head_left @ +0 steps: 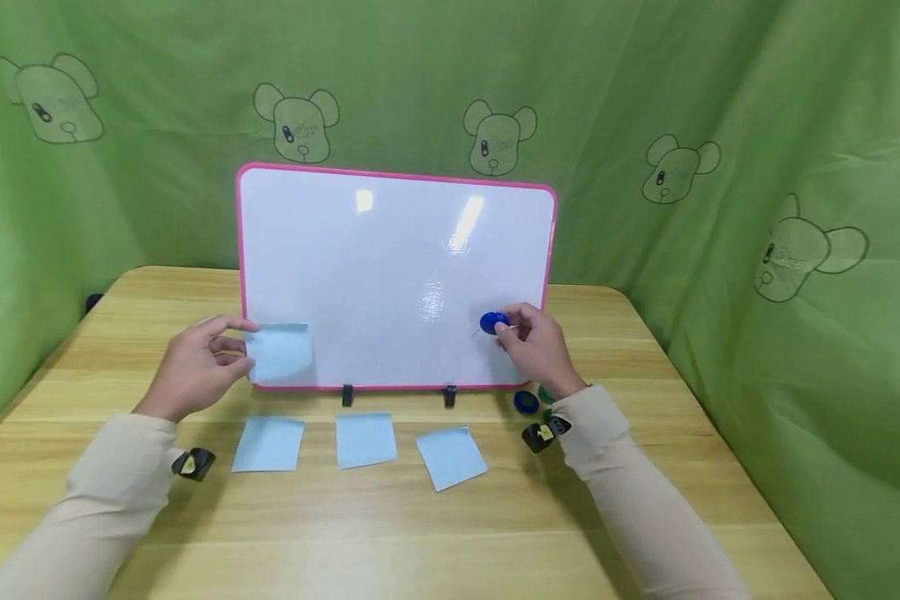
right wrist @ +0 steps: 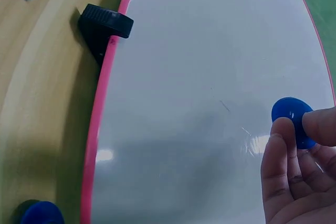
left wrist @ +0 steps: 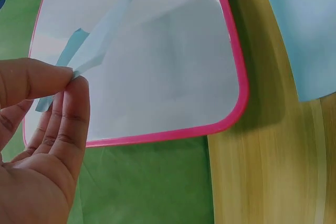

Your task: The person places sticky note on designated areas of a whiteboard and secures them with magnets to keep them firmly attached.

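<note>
Head view: left hand [head_left: 195,367] fingers pinch the blue note [head_left: 280,351] against the whiteboard [head_left: 397,275]'s lower-left corner, right hand [head_left: 540,350] fingers pinch the blue magnet [head_left: 492,322].

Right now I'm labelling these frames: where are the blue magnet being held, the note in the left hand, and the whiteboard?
blue magnet [head_left: 492,322], head view, its round face.
blue note [head_left: 281,351], head view, middle of the sheet.
whiteboard [head_left: 390,275], head view, bare white surface.
</note>
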Tool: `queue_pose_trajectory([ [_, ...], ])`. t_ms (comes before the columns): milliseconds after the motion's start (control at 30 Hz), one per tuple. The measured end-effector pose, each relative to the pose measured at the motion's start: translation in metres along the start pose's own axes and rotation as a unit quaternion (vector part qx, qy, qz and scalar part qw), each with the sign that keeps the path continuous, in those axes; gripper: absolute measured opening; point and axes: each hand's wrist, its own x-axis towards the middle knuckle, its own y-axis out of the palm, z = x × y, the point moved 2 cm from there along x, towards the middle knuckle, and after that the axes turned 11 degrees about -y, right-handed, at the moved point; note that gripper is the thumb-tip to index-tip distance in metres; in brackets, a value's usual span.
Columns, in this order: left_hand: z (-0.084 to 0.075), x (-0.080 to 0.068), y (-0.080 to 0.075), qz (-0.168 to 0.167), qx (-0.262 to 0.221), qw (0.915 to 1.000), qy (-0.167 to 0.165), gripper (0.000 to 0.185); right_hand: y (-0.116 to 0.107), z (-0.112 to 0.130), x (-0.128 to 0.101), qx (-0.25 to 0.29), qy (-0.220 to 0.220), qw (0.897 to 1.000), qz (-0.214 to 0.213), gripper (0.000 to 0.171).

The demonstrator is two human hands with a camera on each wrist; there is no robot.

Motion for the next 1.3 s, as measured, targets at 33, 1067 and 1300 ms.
queue_pose_trajectory([
  [33,-0.001,0.001,0.001,0.0,-0.003,1.0,0.001,0.038,0.0,0.001,0.002,0.001,0.0,1.0,-0.002,0.02],
  [1067,-0.021,0.031,0.0,-0.018,-0.008,0.9996,0.019,0.039,0.02,0.022,0.049,0.011,-0.048,0.999,-0.02,0.02],
  [1300,-0.024,0.037,0.001,-0.026,-0.011,0.9991,0.032,0.039,0.024,0.025,0.057,0.019,-0.067,0.997,-0.027,0.02],
])
